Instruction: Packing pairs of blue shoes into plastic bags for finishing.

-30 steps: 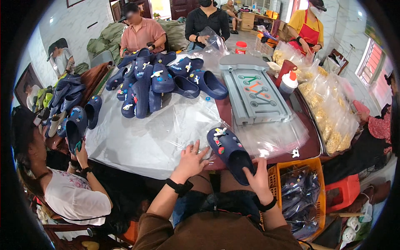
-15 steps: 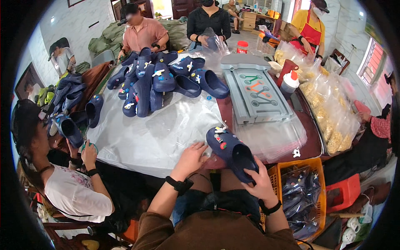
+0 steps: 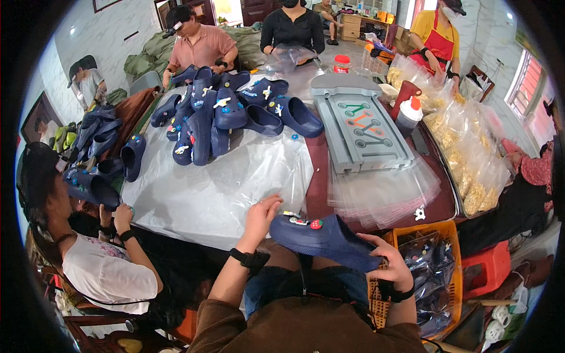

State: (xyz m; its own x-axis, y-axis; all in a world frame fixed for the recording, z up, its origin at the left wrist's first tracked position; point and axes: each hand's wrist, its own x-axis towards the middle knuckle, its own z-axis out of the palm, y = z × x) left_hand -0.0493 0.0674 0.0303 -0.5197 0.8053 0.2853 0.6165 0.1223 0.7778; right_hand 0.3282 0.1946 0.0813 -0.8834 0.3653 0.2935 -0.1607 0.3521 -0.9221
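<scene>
A navy blue clog with small charms on its upper, a red strawberry among them, is tilted on its side above my lap, its sole edge toward me. My right hand grips it by the heel, fingers at the opening. Beside the toe, my left hand has its fingers stretched out and close together; whether it touches the toe I cannot tell. Beyond my hands, a pile of similar clogs lies on the white sheet covering the table.
A grey plastic case rests on clear bags to the right. An orange basket of bagged clogs stands by my right arm. Left of me, a co-worker handles another clog. Bags of small yellowish pieces fill a tray far right.
The clog in my right hand has rolled onto its side, its toe swinging left and down. My left fingers have drawn together by the toe. Across the table, a co-worker's clear bag is lower.
</scene>
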